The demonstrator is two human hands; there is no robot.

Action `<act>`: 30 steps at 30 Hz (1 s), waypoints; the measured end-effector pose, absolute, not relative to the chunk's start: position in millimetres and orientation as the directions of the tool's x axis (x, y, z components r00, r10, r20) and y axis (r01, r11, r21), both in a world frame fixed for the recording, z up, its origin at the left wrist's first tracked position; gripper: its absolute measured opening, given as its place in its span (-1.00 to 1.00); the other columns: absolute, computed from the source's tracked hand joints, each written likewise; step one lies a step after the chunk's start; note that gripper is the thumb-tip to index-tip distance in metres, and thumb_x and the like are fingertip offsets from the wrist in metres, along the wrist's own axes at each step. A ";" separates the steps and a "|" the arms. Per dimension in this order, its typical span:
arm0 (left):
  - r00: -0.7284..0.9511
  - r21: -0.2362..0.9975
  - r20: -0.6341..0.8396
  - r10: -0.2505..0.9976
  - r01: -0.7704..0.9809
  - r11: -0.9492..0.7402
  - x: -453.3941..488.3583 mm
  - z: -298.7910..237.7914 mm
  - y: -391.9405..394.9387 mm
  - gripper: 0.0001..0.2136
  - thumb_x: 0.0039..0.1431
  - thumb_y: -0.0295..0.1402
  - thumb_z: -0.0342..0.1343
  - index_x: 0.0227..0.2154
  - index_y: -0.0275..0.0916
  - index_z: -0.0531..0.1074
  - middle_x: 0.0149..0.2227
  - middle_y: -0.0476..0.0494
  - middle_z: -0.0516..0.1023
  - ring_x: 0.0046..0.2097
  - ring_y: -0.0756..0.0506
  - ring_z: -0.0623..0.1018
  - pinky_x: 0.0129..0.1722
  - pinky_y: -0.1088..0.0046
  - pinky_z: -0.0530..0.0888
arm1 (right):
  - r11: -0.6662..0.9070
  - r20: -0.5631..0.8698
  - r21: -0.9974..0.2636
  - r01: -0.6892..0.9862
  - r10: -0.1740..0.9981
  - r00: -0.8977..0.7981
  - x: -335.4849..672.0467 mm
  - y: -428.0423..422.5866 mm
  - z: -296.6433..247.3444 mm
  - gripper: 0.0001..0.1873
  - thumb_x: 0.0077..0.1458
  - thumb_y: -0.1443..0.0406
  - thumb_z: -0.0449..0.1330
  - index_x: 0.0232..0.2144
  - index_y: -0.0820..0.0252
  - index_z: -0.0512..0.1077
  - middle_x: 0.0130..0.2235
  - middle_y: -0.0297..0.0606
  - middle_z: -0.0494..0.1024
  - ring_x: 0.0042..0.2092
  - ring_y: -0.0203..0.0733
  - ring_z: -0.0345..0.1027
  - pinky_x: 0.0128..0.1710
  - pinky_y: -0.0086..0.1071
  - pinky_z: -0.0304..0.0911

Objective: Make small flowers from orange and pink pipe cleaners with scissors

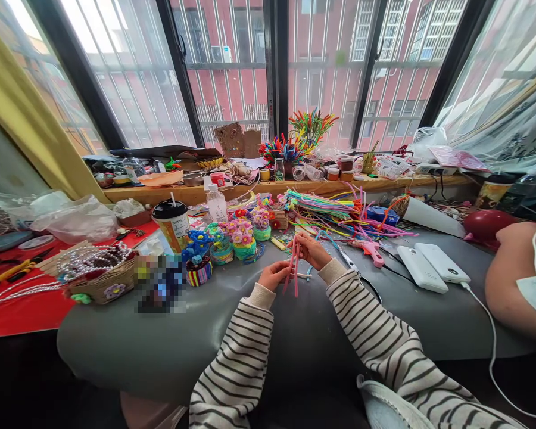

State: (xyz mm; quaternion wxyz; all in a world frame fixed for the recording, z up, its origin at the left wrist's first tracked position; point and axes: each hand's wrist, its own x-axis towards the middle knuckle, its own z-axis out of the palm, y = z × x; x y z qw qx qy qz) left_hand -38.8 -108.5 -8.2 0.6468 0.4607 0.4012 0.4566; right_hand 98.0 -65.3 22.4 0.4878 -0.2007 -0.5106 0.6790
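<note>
Over the grey tabletop (295,333), both hands meet around pink pipe cleaners (296,268) that hang down in narrow strands. My left hand (274,275) pinches them lower on the left side. My right hand (311,253) grips them near the top, fingers closed. Just behind the hands lie scissors (346,256) and small cut pieces of pipe cleaner. A pink glue gun (370,250) rests to the right of them. Left of the hands stand little pots of pipe-cleaner flowers, among them a pink bunch (241,232) and a blue one (199,245).
A bundle of coloured pipe cleaners (321,205) lies at the back. White power banks (429,268) with a cable sit at right, near another person's arm (518,274). At left are a drink cup (172,223), a basket of beads (105,286) and pliers (15,271) on red cloth.
</note>
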 end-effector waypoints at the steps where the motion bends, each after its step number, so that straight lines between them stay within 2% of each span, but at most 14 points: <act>1: 0.257 0.962 -0.101 0.961 -0.221 0.160 -39.1 -8.6 -108.3 -0.73 -0.37 -0.31 0.16 -0.51 -0.34 0.38 -0.57 -0.02 0.43 -0.54 0.07 0.41 -0.50 0.55 0.32 | -0.008 0.218 -0.890 -0.455 0.871 -0.441 98.2 -65.0 22.2 -0.86 -0.09 0.23 0.01 -0.54 0.19 0.18 -0.50 -0.38 0.40 -0.66 -0.51 0.05 -0.70 -0.60 -0.02; 6: 0.269 0.952 -0.121 0.956 -0.243 0.188 -38.4 -8.3 -108.5 -0.71 -0.37 -0.28 0.16 -0.49 -0.33 0.36 -0.54 -0.06 0.46 -0.51 0.02 0.44 -0.46 0.50 0.34 | -0.029 0.195 -0.892 -0.452 0.877 -0.440 98.3 -64.9 22.8 -0.85 -0.11 0.21 0.04 -0.54 0.18 0.18 -0.48 -0.40 0.38 -0.63 -0.51 0.07 -0.67 -0.59 0.02; 10: 0.351 0.933 -0.129 0.927 -0.273 0.233 -35.9 -5.3 -111.7 -0.69 -0.31 -0.26 0.14 -0.44 -0.34 0.36 -0.47 -0.14 0.48 -0.45 -0.02 0.46 -0.39 0.46 0.34 | 0.037 0.223 -0.902 -0.430 0.894 -0.389 97.6 -65.9 23.0 -0.84 -0.13 0.19 0.04 -0.53 0.17 0.21 -0.46 -0.41 0.37 -0.62 -0.51 0.07 -0.67 -0.60 0.01; 15: 0.398 0.949 -0.133 0.908 -0.212 0.232 -33.0 -7.8 -111.5 -0.63 -0.32 -0.19 0.11 -0.41 -0.34 0.36 -0.52 -0.11 0.46 -0.51 0.01 0.44 -0.50 0.51 0.32 | 0.109 0.252 -0.893 -0.436 0.925 -0.285 98.6 -63.8 21.4 -0.83 -0.14 0.17 0.04 -0.52 0.15 0.23 -0.42 -0.42 0.35 -0.57 -0.49 0.12 -0.62 -0.58 0.08; 19: 0.376 0.969 -0.098 0.921 -0.174 0.174 -34.6 -13.1 -107.5 -0.62 -0.35 -0.16 0.11 -0.46 -0.36 0.38 -0.69 0.04 0.33 -0.67 0.12 0.32 -0.66 0.60 0.21 | 0.022 0.188 -0.869 -0.494 0.939 -0.289 102.7 -60.3 22.1 -0.85 -0.19 0.21 0.10 -0.56 0.17 0.25 -0.52 -0.45 0.33 -0.60 -0.51 0.10 -0.64 -0.60 0.08; 23: 0.355 0.980 -0.080 0.931 -0.145 0.139 -39.4 -16.0 -105.5 -0.66 -0.32 -0.16 0.09 -0.50 -0.35 0.40 -0.71 0.09 0.25 -0.72 0.18 0.22 -0.73 0.62 0.07 | -0.049 0.144 -0.853 -0.520 0.935 -0.324 109.1 -57.4 23.9 -0.79 -0.21 0.22 0.11 -0.67 0.22 0.20 -0.69 -0.50 0.20 -0.70 -0.54 -0.02 -0.73 -0.61 -0.02; 26: 0.342 0.985 -0.071 0.937 -0.124 0.120 -42.4 -16.3 -105.8 -0.68 -0.29 -0.17 0.07 -0.52 -0.35 0.41 -0.70 0.08 0.24 -0.71 0.18 0.21 -0.72 0.62 0.06 | -0.067 0.130 -0.849 -0.524 0.935 -0.330 112.9 -56.5 24.4 -0.77 -0.21 0.24 0.12 -0.71 0.25 0.20 -0.70 -0.48 0.22 -0.72 -0.56 -0.05 -0.77 -0.61 -0.07; 30: 0.331 0.989 -0.064 0.942 -0.105 0.104 -45.2 -14.8 -106.3 -0.70 -0.28 -0.16 0.06 -0.54 -0.33 0.40 -0.70 0.08 0.25 -0.70 0.17 0.21 -0.70 0.62 0.07 | -0.073 0.118 -0.847 -0.526 0.940 -0.321 114.8 -56.0 22.9 -0.81 -0.23 0.25 0.14 -0.67 0.26 0.26 -0.64 -0.44 0.28 -0.70 -0.57 -0.02 -0.79 -0.63 -0.07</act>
